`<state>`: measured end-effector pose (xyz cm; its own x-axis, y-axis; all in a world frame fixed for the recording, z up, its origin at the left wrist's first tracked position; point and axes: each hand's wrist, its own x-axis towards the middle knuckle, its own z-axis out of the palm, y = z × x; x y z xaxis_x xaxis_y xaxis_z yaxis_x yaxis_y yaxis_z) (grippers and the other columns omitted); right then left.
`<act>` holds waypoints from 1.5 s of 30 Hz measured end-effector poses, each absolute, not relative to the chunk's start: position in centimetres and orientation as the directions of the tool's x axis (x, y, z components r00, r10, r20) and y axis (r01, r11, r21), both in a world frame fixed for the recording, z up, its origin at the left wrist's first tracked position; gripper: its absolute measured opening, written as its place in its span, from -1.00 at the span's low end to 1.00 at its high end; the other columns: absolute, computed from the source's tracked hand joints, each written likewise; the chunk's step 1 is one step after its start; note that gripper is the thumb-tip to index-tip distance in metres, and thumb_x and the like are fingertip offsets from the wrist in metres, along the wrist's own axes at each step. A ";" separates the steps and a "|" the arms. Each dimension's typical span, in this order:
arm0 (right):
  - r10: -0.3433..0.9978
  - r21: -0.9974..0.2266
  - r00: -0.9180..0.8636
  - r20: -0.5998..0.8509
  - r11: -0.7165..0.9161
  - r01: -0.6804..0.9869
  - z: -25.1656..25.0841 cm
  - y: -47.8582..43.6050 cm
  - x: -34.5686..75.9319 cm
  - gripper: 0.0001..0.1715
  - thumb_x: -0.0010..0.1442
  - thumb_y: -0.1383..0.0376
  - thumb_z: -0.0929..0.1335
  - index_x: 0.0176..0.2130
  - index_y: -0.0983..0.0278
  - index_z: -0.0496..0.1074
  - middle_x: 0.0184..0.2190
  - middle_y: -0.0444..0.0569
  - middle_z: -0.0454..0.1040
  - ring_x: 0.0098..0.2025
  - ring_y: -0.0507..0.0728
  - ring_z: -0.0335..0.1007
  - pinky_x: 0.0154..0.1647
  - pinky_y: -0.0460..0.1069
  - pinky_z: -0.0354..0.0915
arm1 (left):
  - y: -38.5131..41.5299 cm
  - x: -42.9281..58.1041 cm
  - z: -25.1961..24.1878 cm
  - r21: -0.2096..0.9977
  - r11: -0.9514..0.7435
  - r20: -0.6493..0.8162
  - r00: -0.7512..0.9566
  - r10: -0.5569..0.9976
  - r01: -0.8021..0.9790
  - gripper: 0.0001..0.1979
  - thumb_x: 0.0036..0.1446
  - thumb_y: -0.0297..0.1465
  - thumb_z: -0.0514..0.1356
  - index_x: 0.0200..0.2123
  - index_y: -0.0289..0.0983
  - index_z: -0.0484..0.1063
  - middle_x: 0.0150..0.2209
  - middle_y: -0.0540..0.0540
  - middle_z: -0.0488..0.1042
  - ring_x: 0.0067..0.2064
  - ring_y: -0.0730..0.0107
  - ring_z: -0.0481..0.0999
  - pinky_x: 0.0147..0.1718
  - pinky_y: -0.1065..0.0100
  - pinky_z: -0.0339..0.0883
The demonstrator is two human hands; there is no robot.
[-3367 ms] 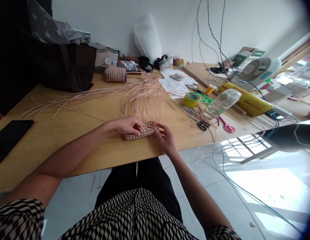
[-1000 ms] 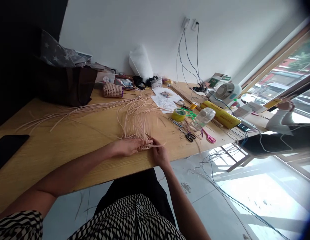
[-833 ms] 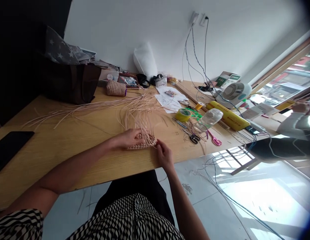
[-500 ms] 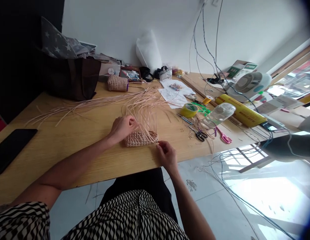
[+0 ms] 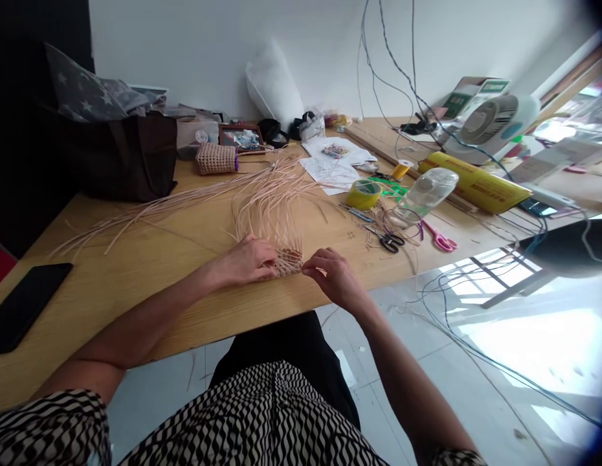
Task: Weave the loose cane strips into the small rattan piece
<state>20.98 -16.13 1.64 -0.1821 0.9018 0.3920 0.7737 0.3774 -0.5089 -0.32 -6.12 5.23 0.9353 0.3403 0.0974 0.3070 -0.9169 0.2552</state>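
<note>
A small pink-beige woven piece (image 5: 287, 264) lies near the table's front edge, with long loose strands (image 5: 267, 200) fanning away from its far side and to the left. My left hand (image 5: 252, 259) is closed on the left part of the woven piece and covers it. At the piece's right end, my right hand (image 5: 327, 270) pinches with thumb and forefinger; whatever is between the fingertips is too small to make out.
Black scissors (image 5: 391, 242), pink scissors (image 5: 441, 238), yellow tape (image 5: 363, 194) and a clear bottle (image 5: 430, 194) lie to the right. A finished-looking woven pouch (image 5: 217, 158) sits behind. A phone (image 5: 29, 304) and dark bag (image 5: 126, 155) are left.
My left hand has moved down from the strands onto the woven piece, covering its left part. My right hand has come up slightly at the right end, its fingers now more extended. The view has shifted.
</note>
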 end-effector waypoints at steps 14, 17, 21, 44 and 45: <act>0.974 -0.628 -0.212 0.084 0.217 0.747 2.1 -18.4 19.0 -0.78 0.01 0.50 0.28 -0.56 0.25 0.40 -0.63 -0.18 0.39 -0.56 -0.03 0.27 -0.52 -0.13 0.08 | -7.9 0.2 4.1 0.599 -0.683 0.002 0.853 0.522 0.417 -0.81 0.05 -0.31 0.17 -0.46 -0.25 0.54 -0.45 -0.03 0.54 -0.37 0.37 0.47 -0.34 0.40 0.27; 0.973 -0.844 -0.228 0.027 0.144 0.516 2.5 -18.2 18.5 -0.85 0.07 0.41 0.25 -0.48 0.26 0.36 -0.63 -0.20 0.38 -0.57 -0.04 0.32 -0.52 -0.15 0.18 | -7.5 0.7 2.9 0.760 -0.518 0.024 0.780 0.626 0.393 -0.84 -0.01 -0.33 0.21 -0.43 -0.28 0.56 -0.44 -0.05 0.56 -0.38 0.36 0.49 -0.38 0.41 0.30; 0.996 -0.907 0.010 0.087 0.075 0.415 2.2 -17.2 17.9 -0.90 0.13 0.32 0.25 -0.41 0.28 0.31 -0.58 -0.14 0.44 -0.54 -0.01 0.39 -0.50 -0.13 0.25 | -7.5 1.6 1.9 0.886 -0.323 0.037 0.643 0.765 0.334 -0.80 -0.03 -0.31 0.23 -0.41 -0.35 0.54 -0.40 -0.11 0.56 -0.36 0.36 0.49 -0.37 0.40 0.32; 0.901 -0.982 0.403 0.160 0.103 0.161 1.7 -14.0 15.7 -0.87 0.05 0.27 0.32 -0.36 0.29 0.36 -0.56 -0.10 0.46 -0.53 0.06 0.44 -0.45 -0.04 0.42 | -7.8 1.9 1.7 0.945 -0.283 0.133 0.593 0.794 0.167 -0.73 0.02 -0.24 0.23 -0.33 -0.35 0.49 -0.35 -0.10 0.53 -0.34 0.40 0.48 -0.32 0.39 0.35; 0.903 -0.976 0.394 0.172 0.104 0.189 1.8 -14.0 15.7 -0.88 0.05 0.28 0.32 -0.36 0.29 0.36 -0.56 -0.10 0.47 -0.52 0.06 0.45 -0.44 -0.04 0.41 | -7.8 1.9 1.7 0.949 -0.267 0.122 0.585 0.802 0.168 -0.74 -0.01 -0.25 0.25 -0.34 -0.35 0.49 -0.36 -0.10 0.54 -0.35 0.40 0.48 -0.33 0.40 0.35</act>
